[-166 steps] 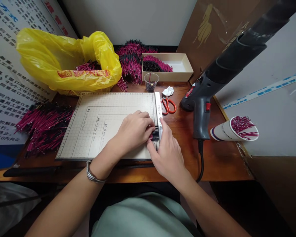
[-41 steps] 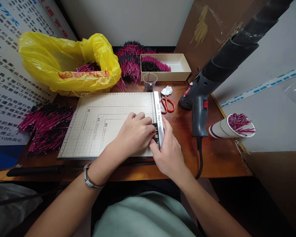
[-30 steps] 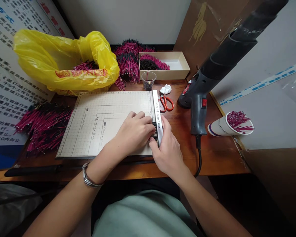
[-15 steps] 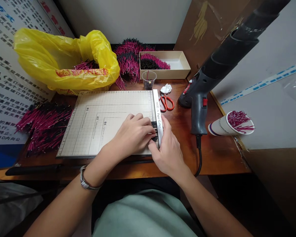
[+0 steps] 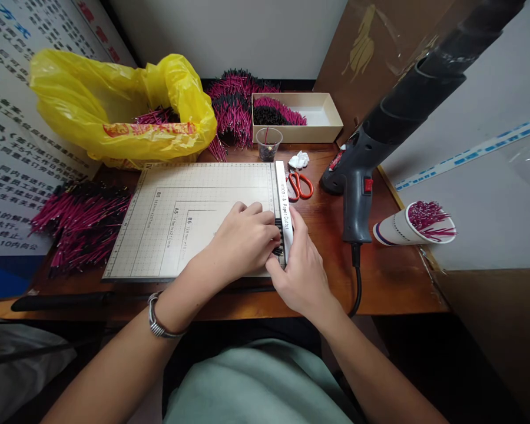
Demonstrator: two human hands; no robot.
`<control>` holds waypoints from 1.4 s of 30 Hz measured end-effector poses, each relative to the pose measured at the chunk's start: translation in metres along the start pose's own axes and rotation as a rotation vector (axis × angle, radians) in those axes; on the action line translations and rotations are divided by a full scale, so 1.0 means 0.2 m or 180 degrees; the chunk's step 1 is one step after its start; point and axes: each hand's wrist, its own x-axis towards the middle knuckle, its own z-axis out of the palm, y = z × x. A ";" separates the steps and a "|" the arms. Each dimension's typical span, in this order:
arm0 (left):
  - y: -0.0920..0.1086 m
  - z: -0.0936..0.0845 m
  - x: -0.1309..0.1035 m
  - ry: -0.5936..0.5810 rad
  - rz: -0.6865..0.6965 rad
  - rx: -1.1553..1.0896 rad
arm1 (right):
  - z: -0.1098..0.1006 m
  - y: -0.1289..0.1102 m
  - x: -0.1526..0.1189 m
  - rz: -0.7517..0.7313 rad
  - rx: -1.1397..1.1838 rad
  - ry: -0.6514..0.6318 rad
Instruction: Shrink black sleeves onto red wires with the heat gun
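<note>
A paper cutter board [image 5: 159, 247] with printed grid lines lies on the wooden table, a white strip [image 5: 284, 200] along its right side. Black-tipped pieces [image 5: 277, 224] lie side by side against that strip. My left hand [image 5: 249, 235] rests over the board with its fingers curled down onto these pieces, partly hiding them. On the strip's right side is my right hand [image 5: 300, 265], its thumb at the lower pieces and its fingers along the strip's outer edge. The two hands nearly meet at the thumb.
Magenta and black wire bundles [image 5: 83, 227] lie left, more behind. A yellow bag [image 5: 70, 123], an open box [image 5: 298, 134] and a clear cup [image 5: 268, 144] stand behind the board. Red scissors [image 5: 307, 187], a heat gun [image 5: 357, 206] and a paper cup [image 5: 388, 229] are to the right.
The view has shifted very slightly. My left fingers have moved a little over the black-tipped pieces; my right hand keeps its place at the strip.
</note>
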 end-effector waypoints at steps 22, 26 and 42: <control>0.01 -0.01 -0.02 -0.0144 -0.0087 -0.0142 | 0.00 -0.01 0.00 0.0114 0.0022 -0.0013; 0.02 -0.01 -0.02 -0.0059 -0.0066 0.0018 | 0.00 0.00 0.00 0.0081 0.0017 -0.0020; 0.03 0.01 -0.05 0.0205 -0.0183 -0.0294 | 0.00 0.01 -0.01 0.0004 0.0082 0.0013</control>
